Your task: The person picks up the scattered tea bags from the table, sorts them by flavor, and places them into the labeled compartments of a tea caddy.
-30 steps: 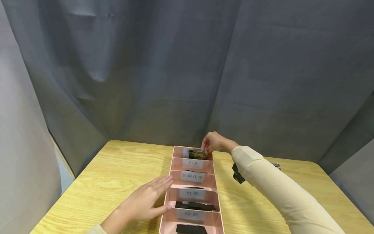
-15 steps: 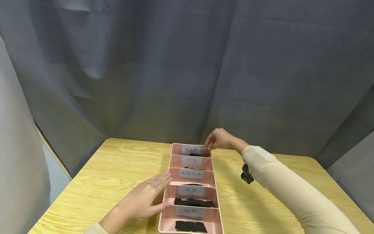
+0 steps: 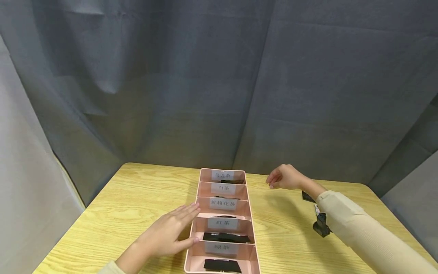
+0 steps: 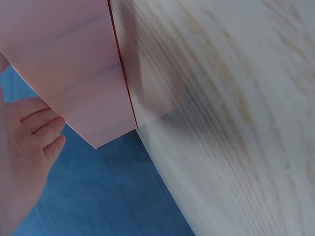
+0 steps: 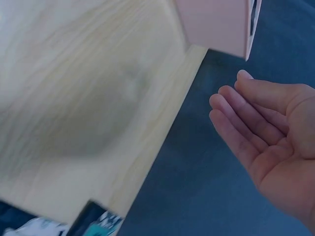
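A long pink divided box [image 3: 249, 262] with Chinese tea labels stands on the table. My left hand [image 3: 167, 234] rests against its left side with fairly straight fingers; in the left wrist view those fingers touch the pink wall [image 4: 74, 64]. Dark tea sachets lie in the box, including one in the farthest compartment [image 3: 232, 181], one in the second-nearest [image 3: 226, 238] and one in the nearest [image 3: 222, 265]. To the right of the box, my right hand [image 3: 285, 177] hovers above the table. Its fingers are loosely bent and hold nothing, as the right wrist view of the hand [image 5: 275, 137] confirms.
Right of the box, partly under my right forearm, lie more dark packets, one crumpled [image 3: 321, 227] and one flatter [image 3: 308, 196]. The wooden table [image 3: 137, 198] ends at a grey curtain [image 3: 171, 95] behind the box.
My right hand has let go of a dark sachet in the farthest compartment and moved right, away from the box. My left hand has stayed at the box's left side.
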`<state>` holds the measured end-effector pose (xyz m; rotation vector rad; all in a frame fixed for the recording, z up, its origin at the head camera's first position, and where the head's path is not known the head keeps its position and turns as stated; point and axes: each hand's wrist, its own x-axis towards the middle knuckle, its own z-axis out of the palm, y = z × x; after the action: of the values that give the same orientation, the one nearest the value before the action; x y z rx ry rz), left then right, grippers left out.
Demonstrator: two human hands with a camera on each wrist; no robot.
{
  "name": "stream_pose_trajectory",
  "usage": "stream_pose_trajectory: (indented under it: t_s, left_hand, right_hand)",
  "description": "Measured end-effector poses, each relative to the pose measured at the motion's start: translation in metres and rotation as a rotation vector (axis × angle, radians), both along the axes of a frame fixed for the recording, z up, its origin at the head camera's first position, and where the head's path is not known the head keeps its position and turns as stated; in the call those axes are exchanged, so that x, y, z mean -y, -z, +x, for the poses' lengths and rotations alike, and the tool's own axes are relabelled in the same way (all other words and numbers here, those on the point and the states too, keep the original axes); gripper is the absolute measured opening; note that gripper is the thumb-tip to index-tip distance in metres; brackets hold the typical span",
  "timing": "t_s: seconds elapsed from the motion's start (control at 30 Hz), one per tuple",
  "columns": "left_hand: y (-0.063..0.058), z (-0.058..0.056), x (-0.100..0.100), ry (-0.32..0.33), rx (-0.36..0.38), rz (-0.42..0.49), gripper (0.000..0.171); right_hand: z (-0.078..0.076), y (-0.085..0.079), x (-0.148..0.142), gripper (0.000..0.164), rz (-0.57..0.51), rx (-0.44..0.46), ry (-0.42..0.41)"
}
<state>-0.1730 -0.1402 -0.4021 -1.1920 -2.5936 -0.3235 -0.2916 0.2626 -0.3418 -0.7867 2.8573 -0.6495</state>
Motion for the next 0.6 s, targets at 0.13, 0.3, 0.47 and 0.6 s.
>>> stream_pose_trajectory:
  t_s: [0.13,0.3,0.47,0.6]
  left_hand:
    - [0.001,0.0,0.001,-0.003,-0.001,0.003,0.067]
    - [0.0,-0.001,0.001,0.004,-0.008,0.015,0.066]
    - [0.0,-0.001,0.001,0.003,0.001,0.008,0.066]
    - [0.0,0.0,0.001,-0.009,0.005,-0.002,0.066]
  right_hand:
    - [0.01,0.008,-0.019,0.014,-0.003,0.012,0.021]
    - [0.019,0.019,-0.041,0.016,-0.013,0.012,0.047]
    - [0.031,0.032,-0.065,0.018,-0.026,0.021,0.069]
    - [0.04,0.042,-0.082,0.019,-0.014,0.022,0.09]
